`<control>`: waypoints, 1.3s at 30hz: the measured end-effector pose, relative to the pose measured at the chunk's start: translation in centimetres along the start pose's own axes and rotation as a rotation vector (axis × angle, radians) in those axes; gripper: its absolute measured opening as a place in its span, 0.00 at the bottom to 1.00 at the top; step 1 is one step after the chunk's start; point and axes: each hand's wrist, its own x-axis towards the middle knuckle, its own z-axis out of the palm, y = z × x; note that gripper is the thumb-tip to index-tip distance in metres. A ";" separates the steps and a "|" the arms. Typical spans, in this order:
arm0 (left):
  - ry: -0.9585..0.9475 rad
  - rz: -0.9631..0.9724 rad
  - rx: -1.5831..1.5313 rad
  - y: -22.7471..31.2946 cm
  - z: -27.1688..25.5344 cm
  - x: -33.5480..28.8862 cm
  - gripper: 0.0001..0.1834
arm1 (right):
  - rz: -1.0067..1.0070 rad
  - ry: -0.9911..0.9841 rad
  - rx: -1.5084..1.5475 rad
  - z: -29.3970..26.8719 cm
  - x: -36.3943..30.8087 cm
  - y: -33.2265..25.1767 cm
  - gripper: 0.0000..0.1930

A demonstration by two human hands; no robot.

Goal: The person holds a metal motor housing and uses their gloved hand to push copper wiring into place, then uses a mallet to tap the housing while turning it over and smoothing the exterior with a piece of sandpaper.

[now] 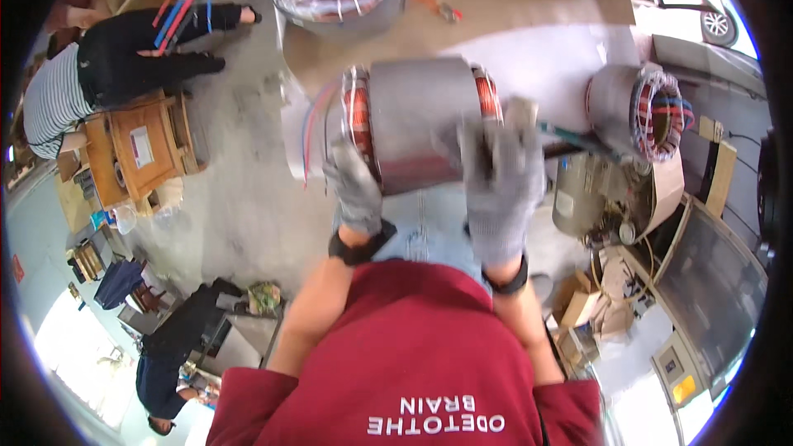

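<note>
A grey motor stator (425, 120) lies on its side in front of me, with red-and-copper windings laced in white at both ends. My left hand (360, 194), in a grey glove, grips its left end at the winding. Red and blue lead wires (310, 128) hang from that end. My right hand (504, 182), also gloved, is at the stator's right end, its fingers bent and smeared by motion. Just right of it is a teal-handled tool (570, 136); whether the hand holds it is unclear.
Another stator (339, 16) stands upright at the far left of the brown-covered table (496, 41); one more (636, 111) lies at the right. Orange-handled pliers (446, 10) are at the back. Two people (124, 62) are off to the left. A dusty machine (591, 194) stands below the table's right side.
</note>
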 end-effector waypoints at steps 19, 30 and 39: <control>-0.313 -0.417 -0.024 1.6 -0.7 1.6 0.19 | 0.016 -0.008 0.029 0.4 -1.1 0.3 0.09; 0.123 0.268 0.214 -1.4 0.1 -1.4 0.21 | -0.315 -0.287 -0.077 0.0 4.2 0.8 0.07; -0.076 -0.191 -0.339 1.0 0.9 0.1 0.23 | -0.533 -0.770 0.073 0.6 8.0 -0.1 0.06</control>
